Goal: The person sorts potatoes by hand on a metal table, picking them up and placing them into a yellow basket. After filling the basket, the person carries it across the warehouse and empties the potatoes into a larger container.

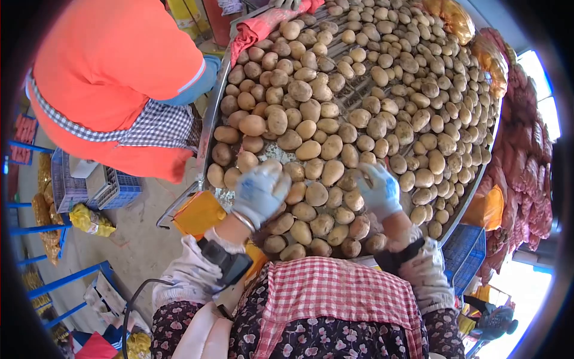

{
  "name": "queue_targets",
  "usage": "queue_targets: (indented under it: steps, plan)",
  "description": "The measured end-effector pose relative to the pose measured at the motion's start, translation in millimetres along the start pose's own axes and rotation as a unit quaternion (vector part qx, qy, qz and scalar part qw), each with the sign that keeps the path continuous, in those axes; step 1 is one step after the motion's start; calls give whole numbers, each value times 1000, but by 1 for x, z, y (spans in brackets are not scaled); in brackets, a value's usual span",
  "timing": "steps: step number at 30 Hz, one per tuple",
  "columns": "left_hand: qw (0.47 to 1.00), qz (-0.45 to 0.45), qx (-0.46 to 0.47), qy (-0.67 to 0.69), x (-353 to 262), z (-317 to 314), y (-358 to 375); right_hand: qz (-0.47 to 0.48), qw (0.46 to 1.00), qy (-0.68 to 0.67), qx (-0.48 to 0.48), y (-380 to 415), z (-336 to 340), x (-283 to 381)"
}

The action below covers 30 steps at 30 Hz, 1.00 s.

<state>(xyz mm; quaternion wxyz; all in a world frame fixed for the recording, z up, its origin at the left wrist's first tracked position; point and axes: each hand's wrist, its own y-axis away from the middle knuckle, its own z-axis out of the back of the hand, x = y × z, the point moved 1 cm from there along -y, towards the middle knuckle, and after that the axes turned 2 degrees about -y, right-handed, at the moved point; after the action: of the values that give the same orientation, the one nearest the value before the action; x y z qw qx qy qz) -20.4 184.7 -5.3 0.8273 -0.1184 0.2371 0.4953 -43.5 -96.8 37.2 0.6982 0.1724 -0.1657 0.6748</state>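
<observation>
A broad layer of brown potatoes (pixel 332 172) covers the metal-edged sorting table in front of me. My left hand (pixel 261 192), in a white and blue work glove, is over the near left part of the layer. Its fingers are bent and blurred at the tips, beside a potato (pixel 295 192) to their right; I cannot tell if they grip one. My right hand (pixel 381 189), gloved the same way, reaches in at the near right. Its thumb and fingers are apart, bent down close over the potatoes, with nothing visible held between them.
At the left, a person in an orange top (pixel 119 66) stands against the table's metal edge (pixel 210 119). Red mesh sacks (pixel 514 173) are piled at the right, near a blue crate (pixel 466 254). More crates (pixel 113 188) stand on the floor at left.
</observation>
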Motion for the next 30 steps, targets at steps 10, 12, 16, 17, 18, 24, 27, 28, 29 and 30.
queue_targets:
  steps: [10,12,16,17,18,24,27,28,29,30]
  plan:
    - [959,3,-228,-167,-5,26,-53,77,961,209,164,-99,-40,48]
    - [980,-69,-157,-102,-13,27,-29,-3,952,208,223,-111,-35,60]
    - [974,-150,-165,-28,-7,0,-17,-16,921,256,294,-140,-39,82]
    - [967,-131,-212,-45,-3,16,-31,-22,902,280,327,-145,-46,83]
    - [958,-114,-257,-61,3,28,-47,-22,902,280,327,-146,-49,85]
    - [978,151,-39,-136,36,48,-135,-5,970,75,231,-116,-18,66]
    - [972,149,17,-182,35,46,-146,-67,901,-351,247,-89,-15,14]
    - [968,128,31,-215,35,45,-147,-101,755,-604,232,-76,-13,3]
    - [968,120,29,-217,35,45,-144,-204,625,-720,222,-63,-17,-5]
    - [969,112,31,-220,34,46,-143,-204,623,-724,214,-59,-21,-11]
